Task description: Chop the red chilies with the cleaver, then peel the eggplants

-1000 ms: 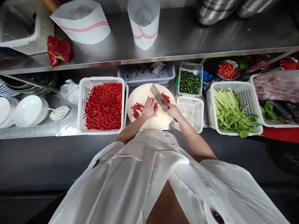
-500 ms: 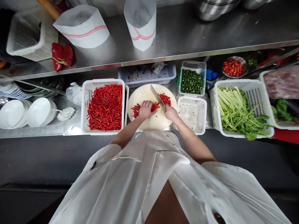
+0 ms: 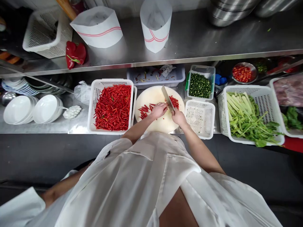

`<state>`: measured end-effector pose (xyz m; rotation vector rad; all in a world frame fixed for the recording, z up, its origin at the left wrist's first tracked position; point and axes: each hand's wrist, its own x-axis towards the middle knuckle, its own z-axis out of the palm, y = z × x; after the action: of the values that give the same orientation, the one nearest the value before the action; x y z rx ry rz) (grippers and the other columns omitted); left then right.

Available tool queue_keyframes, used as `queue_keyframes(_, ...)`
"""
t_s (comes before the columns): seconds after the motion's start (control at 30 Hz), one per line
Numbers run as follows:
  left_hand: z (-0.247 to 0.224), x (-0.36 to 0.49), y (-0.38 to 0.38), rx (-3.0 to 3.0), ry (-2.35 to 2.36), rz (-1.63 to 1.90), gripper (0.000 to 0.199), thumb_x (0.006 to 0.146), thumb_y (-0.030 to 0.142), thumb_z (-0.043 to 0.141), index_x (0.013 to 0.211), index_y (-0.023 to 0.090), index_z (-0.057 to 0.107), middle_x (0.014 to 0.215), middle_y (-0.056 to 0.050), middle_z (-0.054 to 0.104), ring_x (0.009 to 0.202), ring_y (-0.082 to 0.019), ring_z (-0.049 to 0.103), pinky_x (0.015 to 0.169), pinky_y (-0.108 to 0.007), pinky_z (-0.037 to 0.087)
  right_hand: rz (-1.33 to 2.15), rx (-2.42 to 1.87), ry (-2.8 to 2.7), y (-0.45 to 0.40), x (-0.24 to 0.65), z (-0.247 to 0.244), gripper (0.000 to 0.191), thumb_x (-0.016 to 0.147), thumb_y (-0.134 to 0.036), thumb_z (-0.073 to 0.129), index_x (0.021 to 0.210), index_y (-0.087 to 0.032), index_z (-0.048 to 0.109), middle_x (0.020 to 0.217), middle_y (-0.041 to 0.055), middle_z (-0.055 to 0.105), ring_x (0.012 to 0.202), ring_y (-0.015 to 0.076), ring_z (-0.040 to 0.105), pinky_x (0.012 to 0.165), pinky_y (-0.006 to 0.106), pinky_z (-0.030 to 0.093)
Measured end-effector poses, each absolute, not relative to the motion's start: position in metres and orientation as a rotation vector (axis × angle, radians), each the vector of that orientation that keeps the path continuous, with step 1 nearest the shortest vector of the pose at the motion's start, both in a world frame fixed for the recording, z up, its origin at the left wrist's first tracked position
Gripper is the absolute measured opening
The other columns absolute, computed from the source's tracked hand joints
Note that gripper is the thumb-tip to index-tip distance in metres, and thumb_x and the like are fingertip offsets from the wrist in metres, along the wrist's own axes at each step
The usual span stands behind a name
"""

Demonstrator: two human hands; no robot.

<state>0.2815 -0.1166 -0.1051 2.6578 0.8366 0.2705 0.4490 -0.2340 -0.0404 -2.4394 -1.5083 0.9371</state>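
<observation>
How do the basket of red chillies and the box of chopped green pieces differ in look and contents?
The basket is white with perforated walls, while the box is clear with solid walls. The basket is larger than the box. The basket's red chillies look whole; the box's green pieces are chopped. Both containers are open-topped.

The metal bowls (image 3: 230,11) at upper right are cut off by the top edge. The right edge crops the bagged meat (image 3: 290,90). The left hand's (image 3: 159,110) fingertips are too small to make out.
</observation>
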Motion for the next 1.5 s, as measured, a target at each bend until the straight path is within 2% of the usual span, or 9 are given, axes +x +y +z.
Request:
queue_keyframes(0.13, -0.107, 0.276, -0.115, 2.69, 0.744, 0.286, 0.027, 0.109, 0.032, 0.058, 0.123, 0.017, 0.074, 0.129, -0.014, 0.071, 0.126, -0.029, 0.063, 0.114, -0.044, 0.051, 0.901, -2.447, -1.544, -0.228, 0.453, -0.037, 0.043, 0.114, -0.038, 0.043, 0.143, -0.018, 0.068, 0.129, 0.0206, 0.078, 0.118, 0.0349, 0.074, 0.097, 0.038, 0.053)
queue_keyframes(0.3, -0.105, 0.282, -0.122, 2.659, 0.86, 0.363, 0.023, 0.103, 0.023, 0.059, 0.12, 0.017, 0.074, 0.124, -0.015, 0.071, 0.123, -0.032, 0.063, 0.107, -0.046, 0.055, 0.909, -2.483, -1.637, -0.213, 0.468, -0.018, 0.04, 0.112, -0.038, 0.046, 0.136, -0.02, 0.074, 0.134, 0.0181, 0.078, 0.122, 0.0322, 0.073, 0.098, 0.035, 0.054)
queue_keyframes(0.47, -0.109, 0.287, -0.117, 2.6, 0.847, 0.409, 0.022, 0.099, 0.021, 0.061, 0.118, 0.019, 0.073, 0.121, -0.014, 0.072, 0.119, -0.031, 0.064, 0.106, -0.046, 0.055, 0.905, -2.47, -1.718, -0.201, 0.471, -0.008, 0.043, 0.112, -0.04, 0.046, 0.139, -0.02, 0.073, 0.137, 0.0174, 0.077, 0.123, 0.0328, 0.072, 0.1, 0.037, 0.054)
queue_keyframes(0.67, -0.106, 0.285, -0.114, 2.572, 0.779, 0.35, 0.026, 0.094, 0.017, 0.061, 0.116, 0.021, 0.075, 0.118, -0.014, 0.072, 0.117, -0.032, 0.064, 0.107, -0.05, 0.054, 0.956, -2.487, -1.686, -0.178, 0.449, -0.015, 0.043, 0.114, -0.034, 0.043, 0.143, -0.014, 0.067, 0.138, 0.0213, 0.074, 0.127, 0.0337, 0.07, 0.108, 0.041, 0.052)
queue_keyframes(0.83, -0.096, 0.271, -0.113, 2.579, 0.672, 0.34, 0.029, 0.093, 0.024, 0.067, 0.12, 0.024, 0.077, 0.128, -0.014, 0.071, 0.129, -0.034, 0.059, 0.115, -0.053, 0.05, 0.939, -2.481, -1.707, -0.175, 0.442, -0.012, 0.04, 0.113, -0.035, 0.045, 0.138, -0.015, 0.069, 0.135, 0.0209, 0.075, 0.127, 0.0342, 0.07, 0.108, 0.041, 0.052)
queue_keyframes(1.0, -0.098, 0.257, -0.105, 2.567, 0.57, 0.334, 0.026, 0.095, 0.03, 0.069, 0.119, 0.025, 0.079, 0.13, -0.013, 0.069, 0.126, -0.032, 0.06, 0.115, -0.051, 0.05, 0.942, -2.507, -1.672, -0.181, 0.435, -0.016, 0.041, 0.114, -0.033, 0.043, 0.142, -0.013, 0.067, 0.131, 0.0216, 0.077, 0.124, 0.0345, 0.072, 0.105, 0.041, 0.053)
queue_keyframes(1.1, -0.1, 0.252, -0.102, 2.582, 0.524, 0.337, 0.029, 0.097, 0.035, 0.07, 0.123, 0.025, 0.078, 0.134, -0.014, 0.068, 0.131, -0.034, 0.058, 0.114, -0.052, 0.051, 0.943, -2.495, -1.687, -0.183, 0.433, -0.016, 0.04, 0.114, -0.034, 0.044, 0.139, -0.014, 0.069, 0.131, 0.0211, 0.077, 0.124, 0.0339, 0.072, 0.106, 0.04, 0.053)
queue_keyframes(1.3, -0.1, 0.243, -0.105, 2.533, 0.54, 0.344, 0.026, 0.104, 0.031, 0.059, 0.119, 0.025, 0.079, 0.13, -0.014, 0.069, 0.13, -0.032, 0.059, 0.114, -0.05, 0.051, 0.924, -2.551, -1.643, -0.189, 0.426, -0.018, 0.044, 0.115, -0.037, 0.043, 0.144, -0.013, 0.066, 0.132, 0.0226, 0.076, 0.123, 0.0354, 0.072, 0.105, 0.041, 0.054)
queue_keyframes(1.5, -0.102, 0.231, -0.105, 2.536, 0.587, 0.389, 0.028, 0.101, 0.041, 0.068, 0.12, 0.024, 0.079, 0.135, -0.014, 0.068, 0.134, -0.035, 0.055, 0.117, -0.053, 0.047, 0.934, -2.543, -1.707, -0.192, 0.419, -0.015, 0.044, 0.114, -0.036, 0.044, 0.144, -0.013, 0.067, 0.134, 0.0232, 0.076, 0.127, 0.036, 0.071, 0.106, 0.041, 0.053)
